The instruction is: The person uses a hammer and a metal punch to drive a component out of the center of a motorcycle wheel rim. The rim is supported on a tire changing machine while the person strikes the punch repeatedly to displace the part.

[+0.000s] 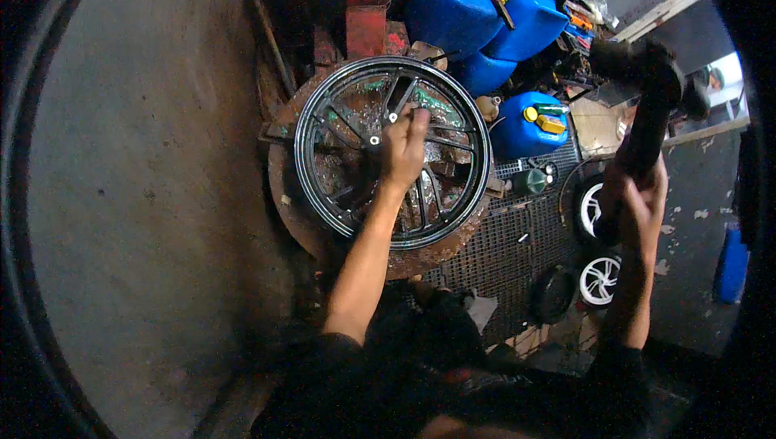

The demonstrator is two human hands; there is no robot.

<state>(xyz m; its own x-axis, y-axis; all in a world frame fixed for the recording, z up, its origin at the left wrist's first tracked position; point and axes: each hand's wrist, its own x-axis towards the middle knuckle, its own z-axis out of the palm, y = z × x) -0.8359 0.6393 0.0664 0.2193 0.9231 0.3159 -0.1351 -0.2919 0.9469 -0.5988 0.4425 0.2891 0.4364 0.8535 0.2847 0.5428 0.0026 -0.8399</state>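
Note:
A black motorcycle wheel rim (394, 243) with several spokes lies flat on a round, rusty turntable (283, 196). Over the hub is my left hand (406, 146), its fingers curled closed; what they hold, if anything, is hidden. Pale round fittings show on the hub beside my fingers. On the right, well above the floor, my right hand (644, 206) grips the handle of a dark hammer (647, 128). Its head is up and somewhat blurred, apart from the wheel.
Blue plastic jerrycans (453, 10) stand behind the turntable, beside a red machine column (368, 23). Another blue can (517, 136) carries small bottles. White wheels (600, 281) and a black tyre (554, 293) lie at right, near a perforated floor mat (509, 237). A grey wall (145, 156) borders the left.

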